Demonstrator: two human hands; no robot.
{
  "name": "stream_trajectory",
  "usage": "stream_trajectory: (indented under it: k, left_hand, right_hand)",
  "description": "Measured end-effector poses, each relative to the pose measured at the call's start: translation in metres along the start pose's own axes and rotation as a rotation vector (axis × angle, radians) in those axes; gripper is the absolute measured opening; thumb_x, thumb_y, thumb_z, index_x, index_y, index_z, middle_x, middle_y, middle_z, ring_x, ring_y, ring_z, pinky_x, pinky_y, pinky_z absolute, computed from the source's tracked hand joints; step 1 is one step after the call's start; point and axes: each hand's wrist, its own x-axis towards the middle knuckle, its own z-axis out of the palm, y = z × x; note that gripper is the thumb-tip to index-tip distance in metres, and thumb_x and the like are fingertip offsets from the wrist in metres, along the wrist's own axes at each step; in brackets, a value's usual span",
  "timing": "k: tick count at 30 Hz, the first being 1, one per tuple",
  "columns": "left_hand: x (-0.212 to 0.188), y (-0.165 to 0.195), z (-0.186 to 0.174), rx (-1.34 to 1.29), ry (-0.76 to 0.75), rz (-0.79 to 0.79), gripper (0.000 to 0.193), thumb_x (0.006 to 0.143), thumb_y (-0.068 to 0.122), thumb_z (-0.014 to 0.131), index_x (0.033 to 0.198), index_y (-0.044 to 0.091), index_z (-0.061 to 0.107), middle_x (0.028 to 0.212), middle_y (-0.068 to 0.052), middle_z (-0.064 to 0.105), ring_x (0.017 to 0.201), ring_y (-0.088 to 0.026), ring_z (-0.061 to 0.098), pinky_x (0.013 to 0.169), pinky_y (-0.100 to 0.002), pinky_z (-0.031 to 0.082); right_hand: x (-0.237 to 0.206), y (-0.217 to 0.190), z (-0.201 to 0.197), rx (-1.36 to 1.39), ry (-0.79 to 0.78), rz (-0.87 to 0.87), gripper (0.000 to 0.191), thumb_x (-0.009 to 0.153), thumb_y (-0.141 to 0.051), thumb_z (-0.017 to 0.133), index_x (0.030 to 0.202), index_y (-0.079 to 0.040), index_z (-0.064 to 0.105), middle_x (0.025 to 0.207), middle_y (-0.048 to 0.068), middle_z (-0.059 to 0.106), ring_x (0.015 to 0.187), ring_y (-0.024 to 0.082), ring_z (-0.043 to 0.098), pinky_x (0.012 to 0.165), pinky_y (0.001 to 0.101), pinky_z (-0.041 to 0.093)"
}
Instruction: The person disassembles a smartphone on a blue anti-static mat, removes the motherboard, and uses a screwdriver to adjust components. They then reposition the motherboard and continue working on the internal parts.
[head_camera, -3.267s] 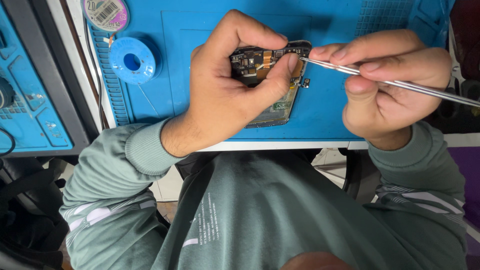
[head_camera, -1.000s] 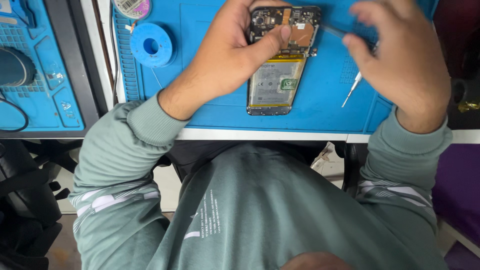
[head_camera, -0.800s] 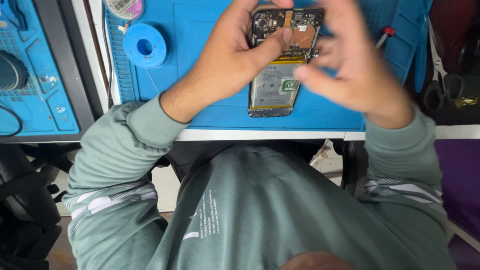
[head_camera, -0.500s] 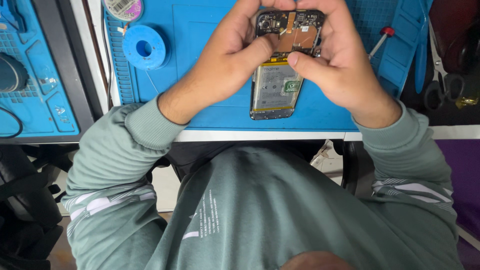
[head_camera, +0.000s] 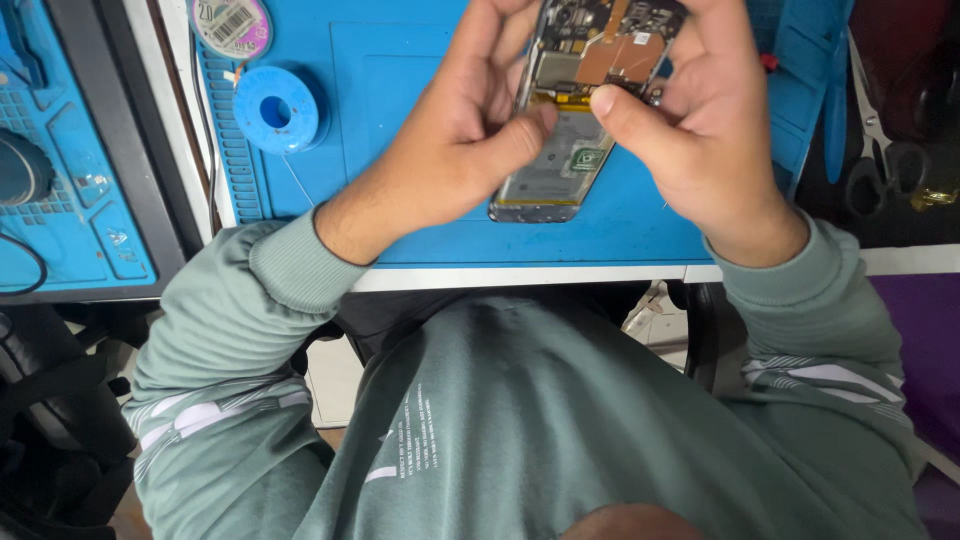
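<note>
So since a few seconds back the metal tweezers are gone from the right hand (head_camera: 715, 140); it has come over and both hands now pinch the opened phone (head_camera: 575, 120) directly, lifted a bit nearer the camera.

Head view, the only one here: the left hand (head_camera: 455, 140) is clamped on the phone's left edge, thumb pressed across the middle. The right hand grips the right edge, its thumb on the yellowish strip under the circuit board. The phone hovers tilted above the blue work mat (head_camera: 400, 80), with a blue solder spool (head_camera: 277, 110) off to the left and scissors (head_camera: 880, 150) at far right.

Risk, as a guess: thumbs bearing on exposed parts could crease a flex cable or flex the bare frame, and a slip could drop it onto the mat.
</note>
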Motion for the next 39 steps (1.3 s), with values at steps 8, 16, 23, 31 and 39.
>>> stream_trajectory:
  k: [8,16,23,31,39]
  left_hand:
    - [0.002,-0.011,0.008,0.020,0.106,-0.021,0.038,0.121,0.000,0.052,0.154,0.003,0.032,0.145,-0.009,0.059,0.131,-0.011,0.058,0.113,-0.026,0.051]
    - [-0.001,-0.014,0.009,0.097,0.121,-0.012,0.030,0.126,0.000,0.051,0.152,0.007,0.036,0.132,-0.008,0.069,0.116,-0.007,0.062,0.104,-0.023,0.056]
    - [-0.001,-0.011,0.011,0.210,0.146,0.029,0.031,0.124,0.000,0.052,0.150,0.006,0.035,0.132,-0.009,0.069,0.119,-0.008,0.064,0.104,-0.022,0.057]
    - [0.001,-0.009,0.002,0.055,0.197,0.087,0.020,0.124,0.004,0.053,0.139,0.006,0.040,0.126,-0.012,0.072,0.115,-0.012,0.071,0.097,-0.026,0.059]
    - [0.001,-0.007,0.004,0.075,0.223,0.105,0.023,0.120,0.007,0.053,0.139,0.006,0.040,0.122,-0.012,0.072,0.109,-0.013,0.072,0.092,-0.026,0.060]
  right_hand:
    - [-0.008,0.001,0.001,-0.023,0.039,-0.039,0.051,0.114,0.013,0.062,0.152,-0.003,0.032,0.140,0.013,0.054,0.130,0.017,0.058,0.112,0.0296,0.051]
    - [-0.008,-0.002,0.005,0.060,0.047,0.050,0.050,0.110,0.012,0.060,0.149,-0.002,0.034,0.144,0.014,0.056,0.129,0.017,0.060,0.109,0.0285,0.053]
    - [-0.005,-0.001,0.004,0.029,-0.007,0.040,0.056,0.110,0.015,0.059,0.153,-0.004,0.028,0.150,0.017,0.050,0.133,0.020,0.055,0.111,0.0313,0.051]
    - [-0.001,-0.002,0.001,0.073,-0.096,0.071,0.075,0.106,0.015,0.054,0.160,-0.010,0.008,0.162,0.016,0.034,0.143,0.027,0.054,0.116,0.0373,0.054]
    - [0.002,0.001,-0.006,0.080,-0.046,0.124,0.051,0.109,-0.011,0.050,0.155,-0.001,0.031,0.156,0.015,0.048,0.129,0.018,0.061,0.093,0.0274,0.061]
